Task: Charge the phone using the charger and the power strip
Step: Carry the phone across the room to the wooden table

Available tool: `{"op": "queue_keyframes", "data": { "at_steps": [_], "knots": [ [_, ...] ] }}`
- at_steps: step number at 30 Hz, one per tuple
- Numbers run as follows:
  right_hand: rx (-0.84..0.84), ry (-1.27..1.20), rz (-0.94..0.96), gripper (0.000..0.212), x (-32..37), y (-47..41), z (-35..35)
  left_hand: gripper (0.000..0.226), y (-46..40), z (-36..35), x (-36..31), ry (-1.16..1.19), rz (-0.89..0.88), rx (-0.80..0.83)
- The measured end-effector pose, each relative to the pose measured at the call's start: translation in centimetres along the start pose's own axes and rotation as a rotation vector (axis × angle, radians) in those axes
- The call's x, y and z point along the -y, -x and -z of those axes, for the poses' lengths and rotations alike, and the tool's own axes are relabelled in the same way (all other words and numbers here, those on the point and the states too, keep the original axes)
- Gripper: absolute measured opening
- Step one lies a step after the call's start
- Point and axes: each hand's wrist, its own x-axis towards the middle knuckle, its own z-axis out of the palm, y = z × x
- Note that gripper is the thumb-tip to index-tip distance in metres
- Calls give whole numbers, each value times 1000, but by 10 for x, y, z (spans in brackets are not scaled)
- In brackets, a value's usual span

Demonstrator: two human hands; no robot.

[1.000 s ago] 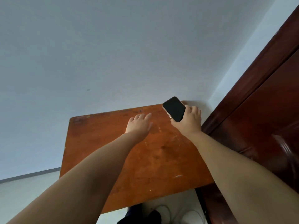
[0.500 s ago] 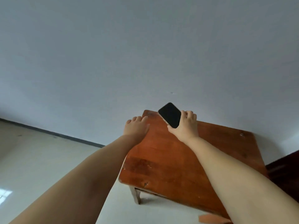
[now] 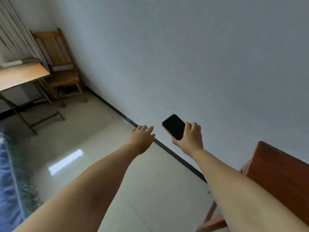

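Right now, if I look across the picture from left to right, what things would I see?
Blue blanket → light wooden desk → wooden chair → left hand → phone → right hand → reddish table.

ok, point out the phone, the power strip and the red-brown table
phone (image 3: 173, 126): head view, middle of its dark screen.
power strip (image 3: 11, 63): head view, white body, on the far desk's back edge.
red-brown table (image 3: 280, 171): head view, bare top near its left edge.

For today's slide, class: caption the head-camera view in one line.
Right hand grips a black-screened smartphone above the pale tiled floor; the empty left hand reaches forward, open.
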Motion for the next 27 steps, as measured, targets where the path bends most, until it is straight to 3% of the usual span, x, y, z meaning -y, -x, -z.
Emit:
{"op": "queue_keyframes", "data": {
  "at_steps": [8, 20, 27],
  "knots": [
    [120, 15, 270, 68, 157, -83, -83, 43, 9, 27, 173, 36, 305, -47],
    [230, -51, 611, 76, 403, -280, -215, 37, -66, 73, 421, -3, 632, -175],
    [321, -67, 798, 73, 550, -337, -295, 37, -85, 86, 565, 10, 846, -180]
  ]
}}
